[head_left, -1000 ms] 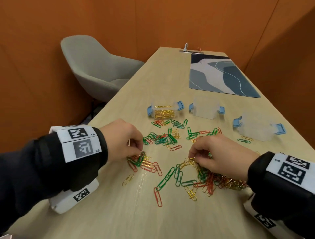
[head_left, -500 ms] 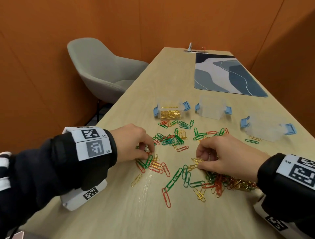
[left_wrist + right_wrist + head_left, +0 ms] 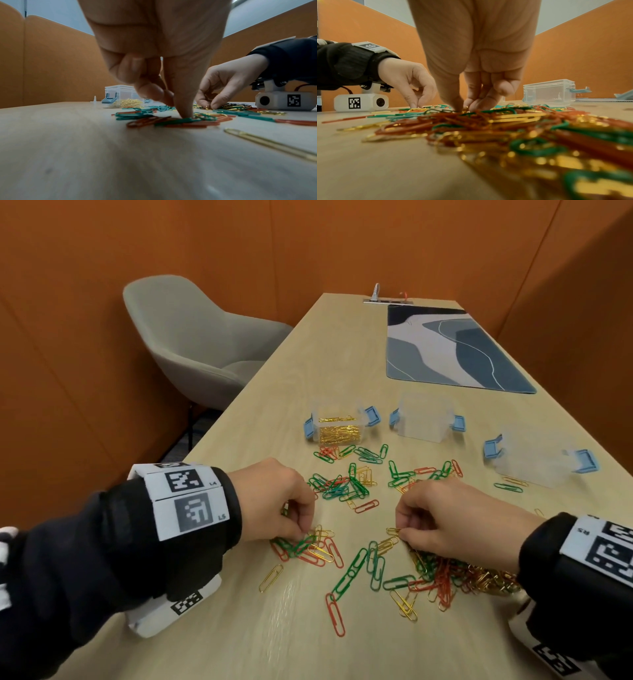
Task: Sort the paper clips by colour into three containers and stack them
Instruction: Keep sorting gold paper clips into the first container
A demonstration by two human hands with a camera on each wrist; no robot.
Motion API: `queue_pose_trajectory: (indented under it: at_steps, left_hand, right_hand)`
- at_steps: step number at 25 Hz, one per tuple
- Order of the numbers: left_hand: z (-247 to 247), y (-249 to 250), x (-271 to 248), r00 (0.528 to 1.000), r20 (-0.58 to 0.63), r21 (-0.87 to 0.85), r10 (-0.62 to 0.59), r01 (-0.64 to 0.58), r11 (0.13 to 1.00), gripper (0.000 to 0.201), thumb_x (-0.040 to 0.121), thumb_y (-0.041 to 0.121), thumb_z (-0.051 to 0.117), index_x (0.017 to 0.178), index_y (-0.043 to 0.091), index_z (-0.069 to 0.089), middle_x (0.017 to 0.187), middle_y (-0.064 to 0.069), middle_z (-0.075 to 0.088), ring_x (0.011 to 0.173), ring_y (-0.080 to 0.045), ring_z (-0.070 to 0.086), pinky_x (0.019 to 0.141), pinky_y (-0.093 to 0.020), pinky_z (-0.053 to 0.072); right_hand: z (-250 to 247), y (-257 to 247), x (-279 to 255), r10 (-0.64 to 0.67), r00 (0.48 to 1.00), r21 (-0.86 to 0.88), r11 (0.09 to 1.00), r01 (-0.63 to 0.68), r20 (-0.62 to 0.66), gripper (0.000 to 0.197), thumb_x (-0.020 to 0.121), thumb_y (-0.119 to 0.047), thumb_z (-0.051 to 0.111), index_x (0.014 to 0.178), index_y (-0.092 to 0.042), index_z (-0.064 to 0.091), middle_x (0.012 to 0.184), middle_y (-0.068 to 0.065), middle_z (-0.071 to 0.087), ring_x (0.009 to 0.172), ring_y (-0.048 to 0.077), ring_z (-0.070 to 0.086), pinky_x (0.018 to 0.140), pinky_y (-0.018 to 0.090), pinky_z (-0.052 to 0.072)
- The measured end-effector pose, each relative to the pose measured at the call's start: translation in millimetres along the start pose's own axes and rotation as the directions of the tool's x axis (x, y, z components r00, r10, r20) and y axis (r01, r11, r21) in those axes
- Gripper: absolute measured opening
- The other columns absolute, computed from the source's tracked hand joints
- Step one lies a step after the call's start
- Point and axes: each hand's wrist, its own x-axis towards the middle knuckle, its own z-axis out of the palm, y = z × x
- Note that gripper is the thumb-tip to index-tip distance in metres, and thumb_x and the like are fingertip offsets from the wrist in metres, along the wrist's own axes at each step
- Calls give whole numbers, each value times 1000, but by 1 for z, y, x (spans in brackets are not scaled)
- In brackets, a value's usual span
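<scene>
both hands are lowered into the mixed clips [image 3: 356,546] on the worktop [image 3: 212,642]. a gold clip [image 3: 393,531] is pinched in the right hand [image 3: 455,522]; the left hand [image 3: 274,501] grip is narrow, its hold cannot be told. more gold clips are held in the left box [image 3: 339,428].

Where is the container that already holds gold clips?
Head view: the gold-clip container stands leftmost of three, left of the empty middle container, beyond the loose clips.

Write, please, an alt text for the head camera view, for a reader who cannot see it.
Two hands, the left hand and the right hand, pick at red, green and gold paper clips scattered on a wooden table. Behind them stand three clear containers; only the left container holds gold clips. A grey chair stands beside the table.
</scene>
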Motion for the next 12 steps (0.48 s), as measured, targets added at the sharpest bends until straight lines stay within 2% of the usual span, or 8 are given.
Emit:
queue_pose_trajectory:
  at_steps: [2, 5, 9, 12]
  left_hand:
    - [0, -3, -3, 997, -57, -2, -48, 48, 999, 9, 83, 30, 65, 91, 27, 69, 73, 18, 51, 62, 7, 47, 59, 0, 34]
    - [-2, -9, -8, 982, -139, -2, -131, 132, 991, 13, 85, 33, 62, 96, 30, 68, 73, 20, 51, 62, 5, 47, 58, -2, 34]
    - [-2, -9, -10, 995, -33, -10, -98, 98, 995, 22, 79, 39, 68, 101, 34, 70, 80, 19, 56, 67, 4, 49, 62, -1, 33]
    - [-3, -9, -5, 999, -1, -5, -54, 54, 999, 23, 80, 34, 69, 102, 33, 71, 86, 17, 57, 69, 5, 49, 63, 0, 32]
  right_hand:
    - [1, -1, -1, -5, 1000, 19, 1000, 5, 20, 7, 86, -28, 58, 80, -25, 62, 75, -8, 60, 66, 3, 53, 63, 15, 46]
    - [-1, -3, -1, -47, 999, 15, 999, 47, 6, 9, 84, -28, 59, 76, -26, 59, 71, -11, 58, 63, 3, 52, 60, 13, 44]
    - [-5, -11, -1, -143, 982, 96, 983, 156, -126, 5, 83, -23, 60, 78, -25, 60, 70, -10, 58, 69, 7, 56, 64, 14, 45]
    - [-3, -23, 7, -212, 966, 132, 964, 232, -147, 7, 83, -18, 60, 84, -24, 63, 71, -9, 59, 74, 7, 57, 62, 8, 41]
